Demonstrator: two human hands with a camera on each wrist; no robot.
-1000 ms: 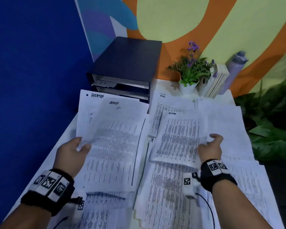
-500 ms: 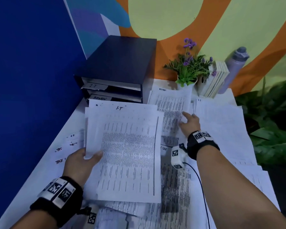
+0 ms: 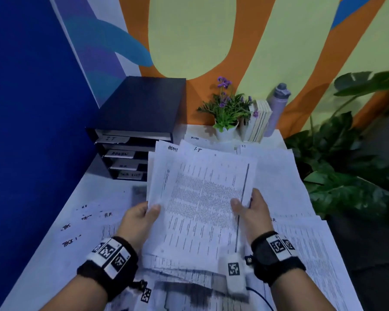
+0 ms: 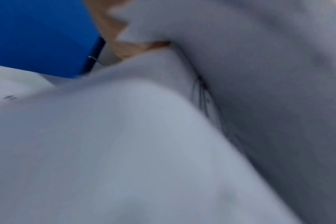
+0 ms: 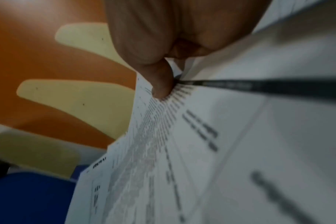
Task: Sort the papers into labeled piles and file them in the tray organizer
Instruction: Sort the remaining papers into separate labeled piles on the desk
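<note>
White printed sheets, a stack of papers [image 3: 202, 205], sit raised between your two hands above the table [image 3: 43, 254]. Your left hand [image 3: 139, 218] pinches the stack's left edge, thumb on top and fingers curled underneath; your right hand [image 3: 254, 212] clamps the right edge the same way, its thumb [image 5: 161, 81] pressed beside a dark vertical line printed down the top page. Handwritten headings "ADMI" and "I.T" show at the upper edges of the sheets fanned out behind the top page. From your left wrist the picture is mostly blurred paper, with only a sliver of skin showing. More loose papers [image 3: 312, 243] cover the table under and to the right of your hands, and further sheets with handwritten headings lie at the left. Your tray organizer [image 3: 135, 122], a dark unit with labeled trays, stands at the back left against the blue wall, just left of the held stack's upper corner. Beside it at the back stand a potted purple flower [image 3: 226, 113], a few upright books [image 3: 257, 122] and a grey bottle [image 3: 277, 106].
</note>
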